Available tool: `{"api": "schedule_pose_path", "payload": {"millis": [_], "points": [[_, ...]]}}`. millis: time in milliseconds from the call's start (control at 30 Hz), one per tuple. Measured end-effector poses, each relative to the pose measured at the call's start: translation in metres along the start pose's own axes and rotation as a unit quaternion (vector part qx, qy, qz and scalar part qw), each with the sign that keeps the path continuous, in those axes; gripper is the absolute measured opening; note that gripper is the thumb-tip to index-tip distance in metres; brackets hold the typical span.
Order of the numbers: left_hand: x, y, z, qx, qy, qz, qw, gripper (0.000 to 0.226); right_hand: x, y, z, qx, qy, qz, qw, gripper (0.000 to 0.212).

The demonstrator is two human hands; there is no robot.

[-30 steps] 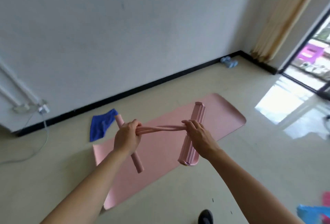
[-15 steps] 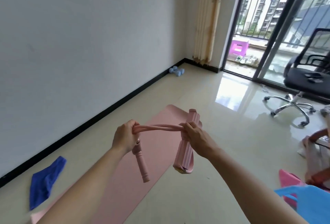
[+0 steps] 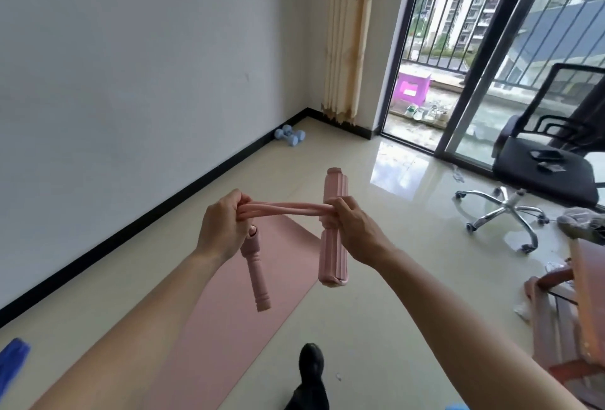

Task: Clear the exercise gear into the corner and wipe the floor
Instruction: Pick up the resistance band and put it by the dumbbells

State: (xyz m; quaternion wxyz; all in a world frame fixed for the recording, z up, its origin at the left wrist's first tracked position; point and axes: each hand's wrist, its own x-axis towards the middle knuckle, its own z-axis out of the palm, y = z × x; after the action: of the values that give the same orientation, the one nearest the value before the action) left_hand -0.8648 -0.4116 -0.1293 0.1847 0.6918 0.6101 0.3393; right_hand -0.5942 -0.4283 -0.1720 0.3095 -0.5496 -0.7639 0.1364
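Observation:
I hold a pink pedal resistance puller in front of me above the floor. My left hand (image 3: 221, 229) grips the elastic tubes (image 3: 281, 208) at the handle end, and the pink handle bar (image 3: 256, 274) hangs below it. My right hand (image 3: 352, 228) grips the tubes where they meet the pink foot pedal (image 3: 333, 256), which stands upright. Under my arms, a pink yoga mat (image 3: 229, 328) lies on the tiled floor. Two light blue dumbbells (image 3: 289, 136) sit in the far corner by the wall. A blue cloth (image 3: 11, 367) shows at the left edge.
A black office chair (image 3: 540, 174) on wheels stands at the right by the glass balcony door (image 3: 422, 49). Red wooden furniture (image 3: 569, 305) is at the right edge. A beige curtain (image 3: 343, 33) hangs beside the corner. My black shoe (image 3: 311, 367) is at the bottom.
My view has swung right and up toward the corner and balcony door. The mat and blue cloth slid down and left in view. Both hands keep their grip on the puller.

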Motion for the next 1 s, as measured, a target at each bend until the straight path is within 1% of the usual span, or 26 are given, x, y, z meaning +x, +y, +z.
{"api": "schedule_pose_path", "payload": {"millis": [67, 133, 233, 333, 400, 533, 633, 800, 867, 1000], "points": [[0.049, 0.003, 0.029, -0.021, 0.009, 0.014, 1.0, 0.017, 0.04, 0.035, -0.007, -0.008, -0.001, -0.004, 1.0, 0.02], [0.11, 0.008, 0.059, -0.04, 0.016, 0.024, 0.999, 0.014, 0.089, 0.074, -0.017, -0.023, -0.009, -0.009, 1.0, 0.024], [0.195, 0.023, 0.09, -0.036, 0.006, 0.034, 0.999, 0.017, 0.158, 0.12, -0.043, -0.049, -0.016, -0.01, 0.999, 0.029], [0.278, 0.044, 0.115, -0.016, -0.01, 0.052, 0.998, 0.021, 0.221, 0.163, -0.069, -0.049, -0.01, 0.003, 0.999, 0.022], [0.327, 0.055, 0.129, -0.013, -0.015, 0.057, 0.998, 0.025, 0.258, 0.189, -0.081, -0.046, 0.002, 0.003, 0.999, 0.021], [0.422, 0.066, 0.169, -0.01, -0.004, 0.061, 0.998, 0.023, 0.343, 0.257, -0.086, -0.032, 0.008, 0.0, 0.999, 0.02], [0.489, 0.066, 0.205, -0.011, 0.006, 0.051, 0.999, 0.02, 0.407, 0.313, -0.076, -0.019, 0.008, -0.009, 1.0, 0.019], [0.619, 0.052, 0.272, -0.001, 0.003, 0.018, 1.0, 0.022, 0.533, 0.422, -0.054, 0.003, -0.03, -0.026, 0.999, 0.019], [0.672, 0.051, 0.289, 0.008, 0.004, -0.01, 1.0, 0.026, 0.59, 0.46, -0.05, 0.013, -0.049, -0.033, 0.998, 0.018], [0.761, 0.04, 0.301, 0.018, 0.027, -0.052, 0.998, 0.022, 0.703, 0.499, -0.04, 0.019, -0.087, -0.046, 0.995, 0.014]]}}
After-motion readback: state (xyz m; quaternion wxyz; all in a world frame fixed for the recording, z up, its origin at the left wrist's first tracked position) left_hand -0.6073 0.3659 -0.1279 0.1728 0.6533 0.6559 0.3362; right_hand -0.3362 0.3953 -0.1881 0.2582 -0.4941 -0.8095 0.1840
